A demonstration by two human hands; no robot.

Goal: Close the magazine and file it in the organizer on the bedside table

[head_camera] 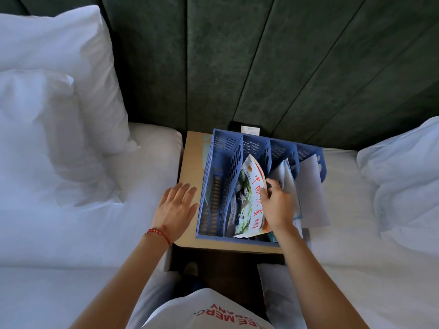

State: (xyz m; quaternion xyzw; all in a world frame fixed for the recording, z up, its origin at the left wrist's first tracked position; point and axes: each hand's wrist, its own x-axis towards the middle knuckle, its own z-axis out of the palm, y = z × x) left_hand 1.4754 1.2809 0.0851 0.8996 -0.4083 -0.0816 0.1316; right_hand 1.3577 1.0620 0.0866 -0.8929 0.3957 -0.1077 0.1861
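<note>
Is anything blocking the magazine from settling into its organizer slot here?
Nothing visible does. The magazine, held by the right hand, already sits in the second slot from the left of the blue organizer; other papers occupy slots further right.

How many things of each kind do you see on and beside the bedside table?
Blue organizer: 1
Magazine with red characters: 1
Bedside table: 1
White pillows: 2
Hands, left and right: 2
Total: 7

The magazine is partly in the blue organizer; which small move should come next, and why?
Probably the right hand pushes the magazine further down, then lets go. It leans tilted in the second slot of the organizer, its top above the dividers, fingers gripping its edge.
</note>
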